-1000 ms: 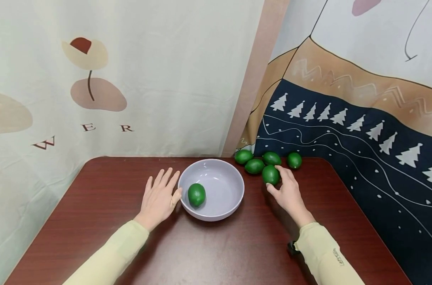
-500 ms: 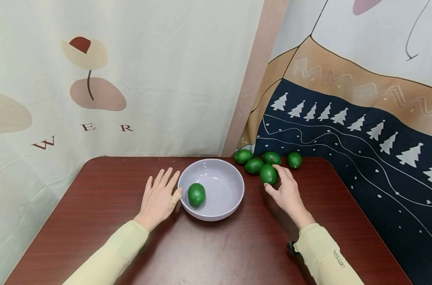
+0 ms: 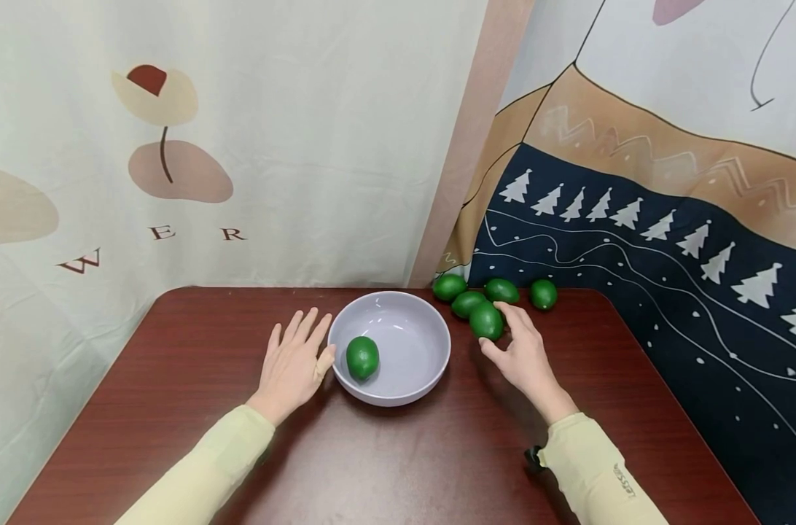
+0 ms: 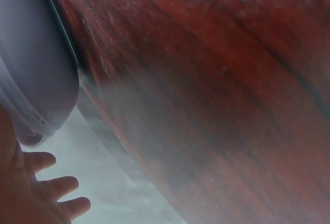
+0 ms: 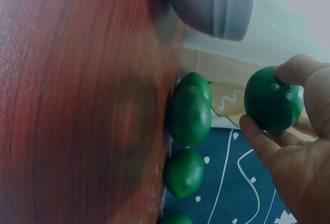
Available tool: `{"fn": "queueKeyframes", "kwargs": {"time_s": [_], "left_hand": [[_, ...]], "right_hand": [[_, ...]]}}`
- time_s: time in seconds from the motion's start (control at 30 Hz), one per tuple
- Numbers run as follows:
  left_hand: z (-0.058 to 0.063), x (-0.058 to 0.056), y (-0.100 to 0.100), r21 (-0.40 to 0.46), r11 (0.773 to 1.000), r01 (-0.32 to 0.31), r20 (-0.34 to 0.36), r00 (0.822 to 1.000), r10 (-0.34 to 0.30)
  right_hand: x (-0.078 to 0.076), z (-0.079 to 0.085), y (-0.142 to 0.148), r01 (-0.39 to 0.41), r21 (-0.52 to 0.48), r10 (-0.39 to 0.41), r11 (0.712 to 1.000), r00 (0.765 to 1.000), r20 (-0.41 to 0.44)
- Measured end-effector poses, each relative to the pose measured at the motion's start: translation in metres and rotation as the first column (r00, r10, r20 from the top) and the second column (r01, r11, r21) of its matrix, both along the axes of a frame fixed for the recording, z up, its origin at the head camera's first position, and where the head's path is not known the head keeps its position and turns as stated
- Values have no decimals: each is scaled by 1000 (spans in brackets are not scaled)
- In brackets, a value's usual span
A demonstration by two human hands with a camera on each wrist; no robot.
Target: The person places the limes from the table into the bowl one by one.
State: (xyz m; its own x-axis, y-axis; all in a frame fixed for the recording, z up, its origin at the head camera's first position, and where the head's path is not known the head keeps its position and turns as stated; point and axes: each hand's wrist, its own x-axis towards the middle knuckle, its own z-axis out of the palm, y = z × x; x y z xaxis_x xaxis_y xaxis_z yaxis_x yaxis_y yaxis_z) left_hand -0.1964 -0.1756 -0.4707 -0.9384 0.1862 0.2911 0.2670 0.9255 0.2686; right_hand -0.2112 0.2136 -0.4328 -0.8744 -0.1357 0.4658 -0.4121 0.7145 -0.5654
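Note:
My right hand (image 3: 521, 359) grips a green lime (image 3: 486, 321) between thumb and fingers. In the right wrist view the held lime (image 5: 273, 99) is raised off the table, with several other limes (image 5: 189, 116) beyond it. To the left stands a pale lilac bowl (image 3: 411, 357) with one lime (image 3: 362, 357) lying in its left part. My left hand (image 3: 291, 368) has its fingers spread, the thumb touching the bowl's left rim. The left wrist view shows part of that hand (image 4: 26, 183) beside the bowl's outer wall (image 4: 41, 54).
Limes lie along the table's back edge: one by the bowl (image 3: 449, 287), one just behind the held lime (image 3: 465, 303), one (image 3: 501, 290) further right and one apart (image 3: 543, 294). The brown table (image 3: 385, 467) meets a pale curtain (image 3: 306, 146) and a patterned cloth (image 3: 634, 240).
My right hand has lifted the lime and carried it a little to the left, toward the bowl. The left hand and the bowl have stayed in place.

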Motion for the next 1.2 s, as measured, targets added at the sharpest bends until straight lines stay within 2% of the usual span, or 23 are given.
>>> {"fn": "queueKeyframes", "kwargs": {"time_s": [0.7,1.2], "left_hand": [[1,1,0,0,1000,4,0,1000,-4],[1,2,1,5,1000,-1,17,1000,1]], "right_hand": [[6,5,-19,-70,-59,71,996,997,27],[9,11,-32,-170,-82,175,982,983,62]]}}
